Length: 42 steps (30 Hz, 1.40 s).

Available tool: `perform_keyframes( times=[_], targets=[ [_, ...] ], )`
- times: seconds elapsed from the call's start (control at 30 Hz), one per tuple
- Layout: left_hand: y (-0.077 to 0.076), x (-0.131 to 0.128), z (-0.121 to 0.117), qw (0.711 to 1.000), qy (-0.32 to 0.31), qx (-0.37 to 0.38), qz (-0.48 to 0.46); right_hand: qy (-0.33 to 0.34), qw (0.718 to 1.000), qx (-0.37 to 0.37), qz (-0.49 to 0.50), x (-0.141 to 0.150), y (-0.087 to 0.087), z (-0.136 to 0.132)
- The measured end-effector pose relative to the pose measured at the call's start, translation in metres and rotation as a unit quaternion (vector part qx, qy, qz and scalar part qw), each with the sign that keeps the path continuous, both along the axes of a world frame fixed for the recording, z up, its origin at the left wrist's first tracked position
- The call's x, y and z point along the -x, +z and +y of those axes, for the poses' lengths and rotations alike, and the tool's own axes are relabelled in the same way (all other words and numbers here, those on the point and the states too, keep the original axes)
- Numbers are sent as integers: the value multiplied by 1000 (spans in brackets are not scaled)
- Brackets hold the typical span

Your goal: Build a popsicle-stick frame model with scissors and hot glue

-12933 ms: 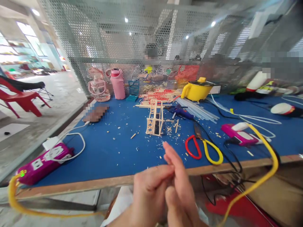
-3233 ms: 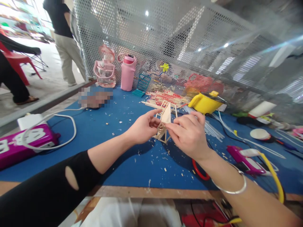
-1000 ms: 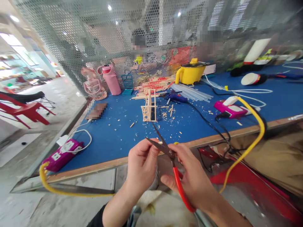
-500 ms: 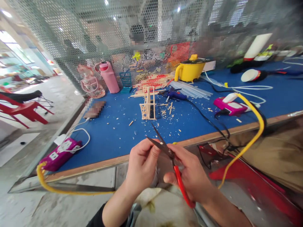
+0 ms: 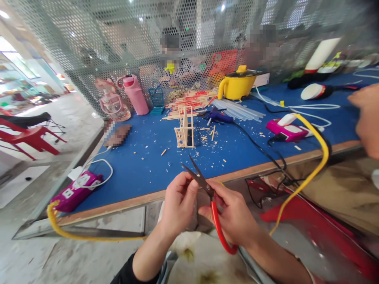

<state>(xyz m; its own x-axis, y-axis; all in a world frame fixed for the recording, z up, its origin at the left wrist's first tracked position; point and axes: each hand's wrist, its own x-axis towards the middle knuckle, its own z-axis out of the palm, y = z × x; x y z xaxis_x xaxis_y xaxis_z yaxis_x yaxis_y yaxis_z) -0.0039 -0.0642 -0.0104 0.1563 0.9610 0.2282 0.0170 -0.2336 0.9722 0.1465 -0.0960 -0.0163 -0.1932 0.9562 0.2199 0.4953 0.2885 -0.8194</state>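
Note:
Scissors with red handles (image 5: 218,227) are gripped by my right hand (image 5: 233,213), their dark blades parted and pointing up and to the left. My left hand (image 5: 180,201) is pinched closed beside the blades; a tiny pale bit shows between them at the fingertips, too small to name. Beyond the hands, a small frame of pale wooden sticks (image 5: 186,128) stands upright on the blue tabletop (image 5: 142,165). Wood scraps lie scattered around it. To its right rests a blue glue gun (image 5: 219,116) with a black cord.
Behind the frame lie red-tipped sticks (image 5: 192,100) and clear glue sticks (image 5: 237,110). A yellow pot (image 5: 240,85), pink bottle (image 5: 136,94) and magenta power strips (image 5: 77,192) stand about. Yellow cable (image 5: 321,142) hangs over the front edge. Another person's hand (image 5: 368,118) is at far right.
The scissors have turned slightly, with their handle and my right hand shifting a little left. Another person's hand has come in at the right edge. My left hand keeps its pinch.

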Motion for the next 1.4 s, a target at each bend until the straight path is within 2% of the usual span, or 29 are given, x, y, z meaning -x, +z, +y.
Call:
perform_keyframes(
  times=[0.13,0.2,0.33,0.47,0.53,0.73,0.93,1.13,1.27,1.4],
  targets=[
    [-4,-1,-3,994,54,-63,69,14,1000,23,-7,3,8,-1],
    [-6,-2,-4,990,87,-94,63,5,999,43,-20,4,13,-2],
    [-7,-3,-6,982,123,-124,68,-44,993,105,-26,6,13,-4],
    [-4,-2,-5,974,128,-158,99,-141,981,125,-51,10,8,-4],
    [-3,-2,-3,972,132,-161,106,-166,975,133,-66,11,8,-4],
    [-6,-4,-2,967,153,-164,125,-133,974,154,-98,10,15,-5],
    [-6,-6,-6,963,153,-173,142,-61,987,110,-102,7,10,-7],
    [-2,-2,-9,967,112,-188,131,-65,995,37,-70,8,13,-9],
    [3,1,-9,965,84,-208,136,-55,997,32,-50,4,12,-7],
    [5,0,-8,959,85,-214,164,-36,998,50,-15,1,0,-5]
  ],
)
